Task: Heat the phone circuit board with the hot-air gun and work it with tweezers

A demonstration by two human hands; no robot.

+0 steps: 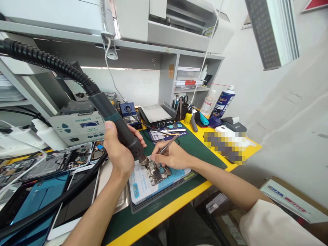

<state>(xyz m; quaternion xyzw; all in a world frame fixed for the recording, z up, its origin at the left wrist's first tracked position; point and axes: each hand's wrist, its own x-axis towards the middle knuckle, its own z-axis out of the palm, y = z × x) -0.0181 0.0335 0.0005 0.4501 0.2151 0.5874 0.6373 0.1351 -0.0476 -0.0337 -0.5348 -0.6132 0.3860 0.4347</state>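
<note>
L hand (pixel 119 153) grips gun (pixel 125 134), R hand (pixel 176 156) pinches tweezers (pixel 171 141); w/ nozzle (pixel 143 160) nr board (pixel 158 174), excess heat could scorch it.

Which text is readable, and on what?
"LEAD FREE": front of the grey station; its other lettering is too blurred.
Too small or blurred: print on the blue spray can, clear bottle, white box, the printed mat under the circuit board, other small labels.

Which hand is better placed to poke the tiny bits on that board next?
Probably the right hand: it holds a slim metal tool close to the circuit board, pen-style. The left hand is wrapped around the bulky black handpiece.
</note>
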